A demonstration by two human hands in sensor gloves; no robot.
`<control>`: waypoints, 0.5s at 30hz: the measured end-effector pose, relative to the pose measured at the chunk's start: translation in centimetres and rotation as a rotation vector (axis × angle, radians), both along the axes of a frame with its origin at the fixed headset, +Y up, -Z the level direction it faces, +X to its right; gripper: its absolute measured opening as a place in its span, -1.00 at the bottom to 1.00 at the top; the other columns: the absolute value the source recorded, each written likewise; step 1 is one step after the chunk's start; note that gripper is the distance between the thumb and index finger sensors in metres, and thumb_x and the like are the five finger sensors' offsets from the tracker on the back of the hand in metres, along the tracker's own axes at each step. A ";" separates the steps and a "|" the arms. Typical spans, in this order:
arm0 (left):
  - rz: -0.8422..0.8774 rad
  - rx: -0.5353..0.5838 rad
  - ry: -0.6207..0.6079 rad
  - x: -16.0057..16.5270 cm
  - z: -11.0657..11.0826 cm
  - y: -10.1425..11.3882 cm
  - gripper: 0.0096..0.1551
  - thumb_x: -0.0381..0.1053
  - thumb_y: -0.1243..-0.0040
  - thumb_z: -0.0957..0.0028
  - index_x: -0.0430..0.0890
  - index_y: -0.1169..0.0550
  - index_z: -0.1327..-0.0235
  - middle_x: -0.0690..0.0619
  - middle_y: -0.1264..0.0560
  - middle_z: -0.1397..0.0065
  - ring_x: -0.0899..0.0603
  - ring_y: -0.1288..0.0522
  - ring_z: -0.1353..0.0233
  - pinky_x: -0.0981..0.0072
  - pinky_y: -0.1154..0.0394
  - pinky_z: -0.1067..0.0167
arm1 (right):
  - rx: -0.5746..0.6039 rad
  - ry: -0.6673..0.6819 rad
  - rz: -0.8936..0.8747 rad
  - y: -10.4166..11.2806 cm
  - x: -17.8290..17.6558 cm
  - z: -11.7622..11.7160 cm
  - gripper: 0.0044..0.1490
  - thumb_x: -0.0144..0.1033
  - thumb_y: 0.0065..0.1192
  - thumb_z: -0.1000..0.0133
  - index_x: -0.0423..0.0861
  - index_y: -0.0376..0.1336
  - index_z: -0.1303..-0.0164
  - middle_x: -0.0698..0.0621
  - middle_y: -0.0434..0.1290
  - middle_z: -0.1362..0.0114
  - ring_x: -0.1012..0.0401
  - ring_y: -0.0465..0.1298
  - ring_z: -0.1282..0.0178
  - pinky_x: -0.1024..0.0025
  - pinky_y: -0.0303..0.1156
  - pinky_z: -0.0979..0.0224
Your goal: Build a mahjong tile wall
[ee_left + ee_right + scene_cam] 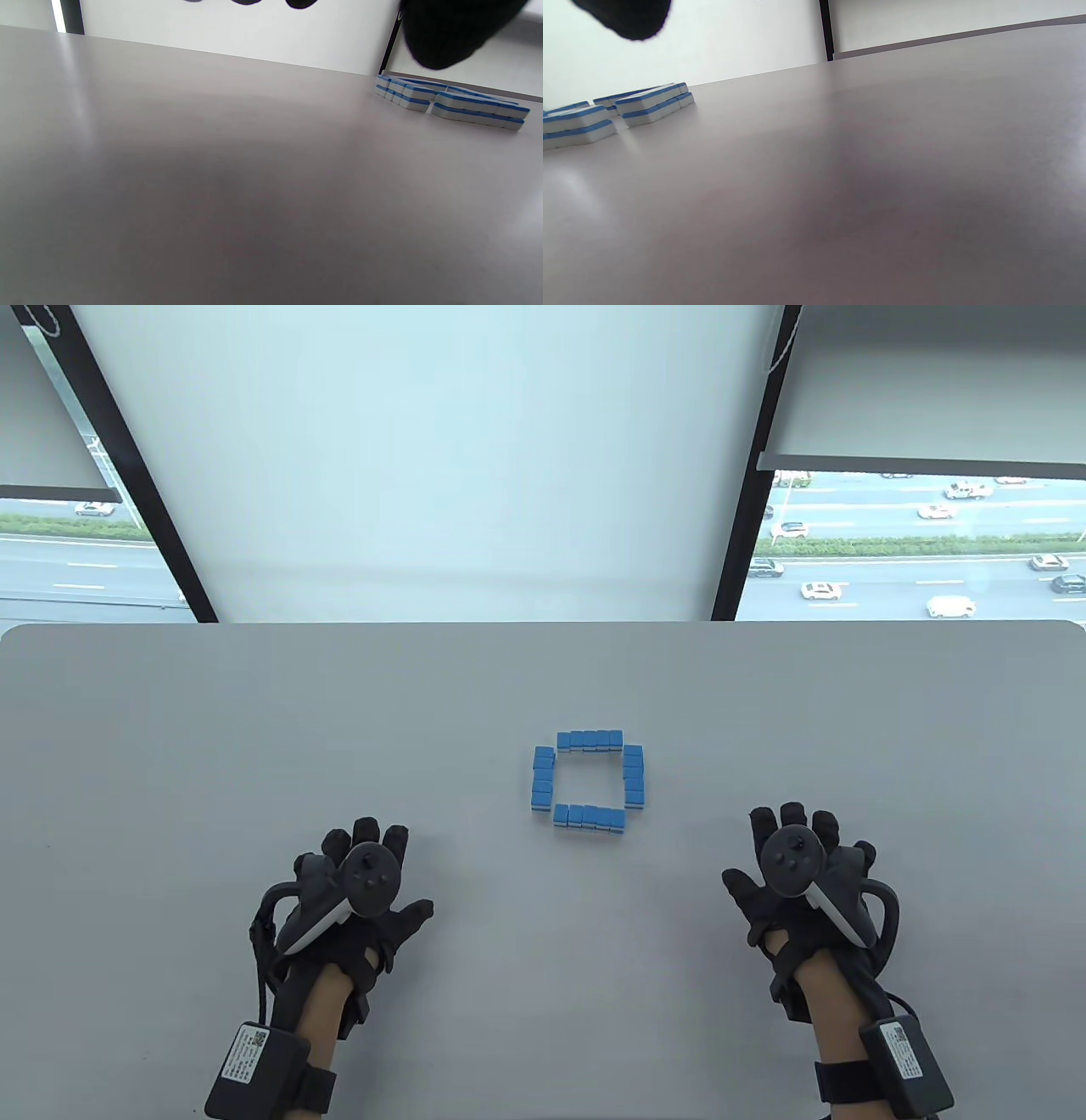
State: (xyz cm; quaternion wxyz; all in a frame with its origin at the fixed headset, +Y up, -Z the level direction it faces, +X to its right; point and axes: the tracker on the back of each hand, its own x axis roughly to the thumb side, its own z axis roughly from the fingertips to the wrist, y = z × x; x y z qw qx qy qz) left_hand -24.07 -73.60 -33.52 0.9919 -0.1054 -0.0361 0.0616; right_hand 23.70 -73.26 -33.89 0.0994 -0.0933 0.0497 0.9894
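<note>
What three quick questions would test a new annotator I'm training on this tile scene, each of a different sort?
1. True or false: the left hand touches the tiles.
2. The tiles form: A) one line, B) a hollow square, C) a heap.
3. How many layers high are the rows, by the wrist views?

Key: 1 false, both it and the right hand are apart from them, holding nothing. 2 B. 3 two.

The table (254,712) has a smooth grey top with a soft sheen. The tiles (589,777) on it look like hard glossy plastic, blue over white. Beside them, both gloves (356,899) are matt black cloth.
</note>
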 end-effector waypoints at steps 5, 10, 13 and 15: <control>0.010 0.009 0.000 -0.1 -0.1 0.0 0.09 0.47 -0.10 0.14 0.13 0.00 -0.60 -0.02 0.10 -0.72 -0.43 0.11 -0.66 -0.54 0.07 -0.41 | -0.024 -0.013 -0.007 -0.4 0.4 -0.1 0.07 0.40 0.04 0.10 0.29 -0.27 -0.53 0.14 -0.32 -0.69 -0.04 -0.38 -0.64 -0.31 -0.45 -0.46; 0.024 0.004 -0.003 -0.2 0.0 -0.2 0.08 0.47 -0.11 0.13 0.12 -0.01 -0.60 -0.03 0.09 -0.72 -0.43 0.10 -0.65 -0.54 0.07 -0.41 | -0.024 -0.016 -0.005 -0.5 0.5 -0.1 0.07 0.40 0.05 0.11 0.29 -0.27 -0.52 0.14 -0.32 -0.69 -0.04 -0.38 -0.64 -0.31 -0.45 -0.46; 0.022 -0.004 0.000 -0.2 -0.1 -0.3 0.08 0.46 -0.11 0.13 0.12 -0.01 -0.60 -0.03 0.09 -0.72 -0.43 0.10 -0.65 -0.54 0.07 -0.41 | -0.033 -0.015 -0.006 -0.6 0.5 -0.1 0.07 0.39 0.05 0.11 0.29 -0.26 -0.53 0.14 -0.32 -0.69 -0.04 -0.38 -0.64 -0.31 -0.46 -0.46; 0.022 -0.006 0.002 -0.3 -0.1 -0.3 0.08 0.46 -0.11 0.13 0.12 -0.01 -0.60 -0.03 0.08 -0.72 -0.43 0.09 -0.65 -0.54 0.07 -0.41 | -0.029 -0.011 -0.004 -0.4 0.4 -0.1 0.07 0.39 0.05 0.10 0.29 -0.26 -0.53 0.14 -0.32 -0.69 -0.04 -0.38 -0.64 -0.31 -0.46 -0.46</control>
